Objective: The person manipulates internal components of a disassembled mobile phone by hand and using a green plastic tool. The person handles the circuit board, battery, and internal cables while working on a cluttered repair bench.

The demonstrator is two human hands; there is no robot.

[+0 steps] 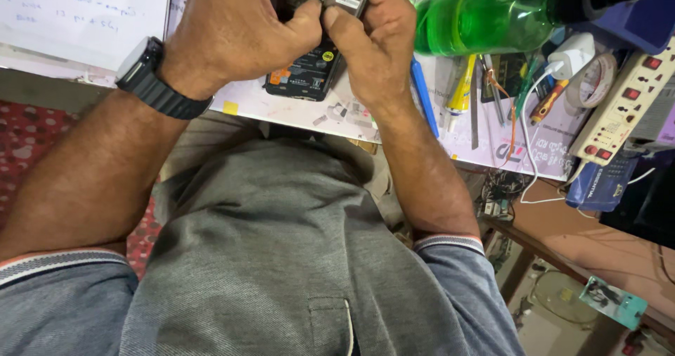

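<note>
Seen from above our own chest, we work on an opened phone (309,64) that lies on the table (295,111) just past our grey shirt (281,243), its back cover off and its dark insides and circuit board laid bare. Our left hand (235,29), with a black watch (151,78) on the wrist, closes over the phone's left side, thumb bent in toward the middle. Our right hand (376,36) grips the right edge, and its thumb meets the left thumb over the board; both hands are closed tight on the phone, which lies partly hidden beneath them.

We judge the phone to be light, stiff and easily damaged in this state: the bare board and thin cables would not take pressure well, so the safe hold is along the outer frame, with only light touch on the inner parts. Its smooth sides may slip under sweaty fingers.

To the right of our hands lie a blue pen (422,96), a yellow glue tube (461,89), small tools and a white charger (569,55) with its cable. A green plastic bottle (492,15) lies tilted above them, and a white power strip (622,106) with red switches sits at the far right. A sheet of paper (84,11) with handwriting lies at the upper left.
</note>
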